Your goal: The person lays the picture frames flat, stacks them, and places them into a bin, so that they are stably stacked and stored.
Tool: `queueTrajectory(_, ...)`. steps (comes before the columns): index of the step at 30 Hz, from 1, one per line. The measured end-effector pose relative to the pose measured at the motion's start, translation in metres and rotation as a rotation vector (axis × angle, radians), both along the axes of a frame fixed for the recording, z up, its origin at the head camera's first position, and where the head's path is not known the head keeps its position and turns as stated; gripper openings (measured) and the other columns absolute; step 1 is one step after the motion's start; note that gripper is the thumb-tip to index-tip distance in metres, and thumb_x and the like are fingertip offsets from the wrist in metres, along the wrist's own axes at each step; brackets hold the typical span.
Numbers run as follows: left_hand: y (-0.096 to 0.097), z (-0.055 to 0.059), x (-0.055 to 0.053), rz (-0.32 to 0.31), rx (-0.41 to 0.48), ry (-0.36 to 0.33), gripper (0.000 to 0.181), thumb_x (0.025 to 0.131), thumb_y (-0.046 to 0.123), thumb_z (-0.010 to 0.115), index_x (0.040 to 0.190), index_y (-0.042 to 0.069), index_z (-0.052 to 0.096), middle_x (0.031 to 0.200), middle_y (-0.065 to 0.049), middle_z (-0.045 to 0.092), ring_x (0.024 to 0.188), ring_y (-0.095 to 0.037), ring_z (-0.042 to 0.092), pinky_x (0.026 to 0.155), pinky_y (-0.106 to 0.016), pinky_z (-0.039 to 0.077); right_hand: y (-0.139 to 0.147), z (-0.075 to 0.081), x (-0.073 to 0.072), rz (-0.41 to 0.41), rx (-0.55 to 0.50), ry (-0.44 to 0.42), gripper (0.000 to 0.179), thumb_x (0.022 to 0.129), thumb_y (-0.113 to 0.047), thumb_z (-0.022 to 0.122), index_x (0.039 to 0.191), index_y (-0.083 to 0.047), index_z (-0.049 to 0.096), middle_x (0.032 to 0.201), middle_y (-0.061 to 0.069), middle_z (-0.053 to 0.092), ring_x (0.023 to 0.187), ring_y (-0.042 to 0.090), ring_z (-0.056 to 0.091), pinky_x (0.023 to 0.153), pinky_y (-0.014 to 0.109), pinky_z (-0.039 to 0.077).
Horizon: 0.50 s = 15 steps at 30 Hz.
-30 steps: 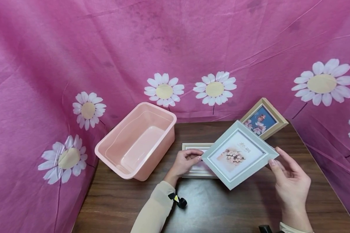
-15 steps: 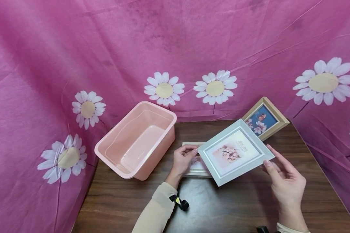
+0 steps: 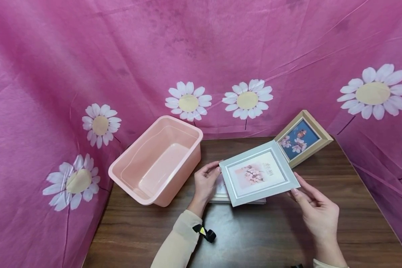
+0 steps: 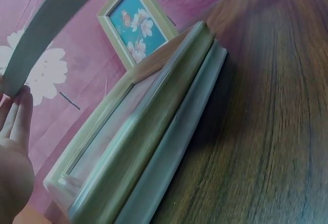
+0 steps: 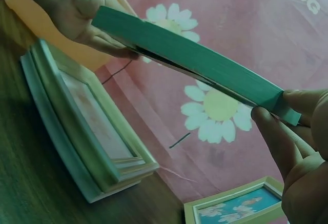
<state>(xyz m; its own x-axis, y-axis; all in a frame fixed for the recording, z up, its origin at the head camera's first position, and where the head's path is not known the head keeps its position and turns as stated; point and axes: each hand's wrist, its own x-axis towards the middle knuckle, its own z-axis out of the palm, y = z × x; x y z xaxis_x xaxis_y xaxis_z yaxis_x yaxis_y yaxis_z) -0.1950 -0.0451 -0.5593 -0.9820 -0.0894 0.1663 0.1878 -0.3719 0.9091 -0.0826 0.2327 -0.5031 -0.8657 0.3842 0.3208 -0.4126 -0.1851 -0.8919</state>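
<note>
Both hands hold a pale grey-green picture frame (image 3: 259, 173) with a flower print, raised over the table. My left hand (image 3: 206, 182) pinches its left corner, and my right hand (image 3: 318, 212) pinches the corner at the right. Beneath it lies a stack of picture frames (image 3: 221, 195), mostly covered in the head view. The left wrist view shows two stacked there, a cream frame (image 4: 148, 126) on top of a paler frame (image 4: 179, 142). From the right wrist, the held frame (image 5: 189, 57) is seen edge-on, between thumb and fingers at each end.
A tan wooden frame (image 3: 318, 143) with a blue flower picture leans at the back right of the wooden table (image 3: 248, 238). To the left stands a pink plastic tub (image 3: 184, 178). Behind hangs a pink cloth (image 3: 201, 44) printed with daisies.
The held picture frame has moved left and turned so its sides lie more level, now over the stack. The right hand has moved left with it; the left hand has shifted slightly.
</note>
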Motion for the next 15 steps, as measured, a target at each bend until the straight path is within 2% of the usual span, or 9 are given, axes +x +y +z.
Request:
queueTrajectory(2,-0.003,0.001,0.001,-0.018,-0.034,-0.017,0.035,0.093,-0.016,0.069,0.126,-0.026,0.063,0.128,-0.037,0.07,0.104,-0.005,0.078,0.091,-0.021,0.063,-0.002,-0.001,0.001,-0.035,0.037,-0.056,0.043,0.089,0.031,0.061,0.132,0.028,0.058,0.126,0.005,0.08,0.093,0.01,0.082,0.081,0.024,0.063)
queueTrajectory(5,-0.009,0.002,0.003,-0.081,-0.05,-0.03,0.042,0.093,-0.017,0.068,0.134,-0.024,0.059,0.139,-0.042,0.062,0.112,-0.006,0.076,0.097,-0.021,0.061,-0.005,-0.004,0.002,-0.076,0.068,-0.102,0.042,0.087,0.031,0.065,0.129,0.026,0.062,0.123,0.002,0.081,0.097,0.008,0.081,0.082,0.021,0.062)
queueTrajectory(10,-0.016,0.002,0.003,-0.182,-0.045,-0.041,0.052,0.094,-0.017,0.066,0.144,-0.022,0.052,0.149,-0.041,0.053,0.127,-0.017,0.071,0.105,-0.023,0.058,-0.01,-0.007,0.004,-0.129,0.14,-0.162,0.041,0.086,0.028,0.07,0.126,0.021,0.068,0.121,-0.003,0.082,0.102,0.005,0.079,0.084,0.018,0.06)
queueTrajectory(12,-0.019,0.001,0.003,-0.2,-0.048,-0.046,0.054,0.094,-0.017,0.065,0.146,-0.022,0.051,0.151,-0.041,0.053,0.131,-0.021,0.069,0.107,-0.024,0.057,-0.011,-0.008,0.005,-0.125,0.17,-0.155,0.041,0.085,0.029,0.07,0.126,0.021,0.068,0.123,-0.003,0.081,0.105,0.004,0.079,0.085,0.018,0.06)
queueTrajectory(15,-0.022,0.002,0.003,-0.2,-0.06,-0.059,0.054,0.094,-0.018,0.065,0.146,-0.021,0.051,0.152,-0.04,0.053,0.133,-0.024,0.068,0.108,-0.024,0.057,-0.012,-0.011,0.006,-0.068,0.192,-0.105,0.043,0.084,0.032,0.068,0.126,0.025,0.065,0.127,-0.001,0.08,0.112,0.005,0.078,0.088,0.019,0.06)
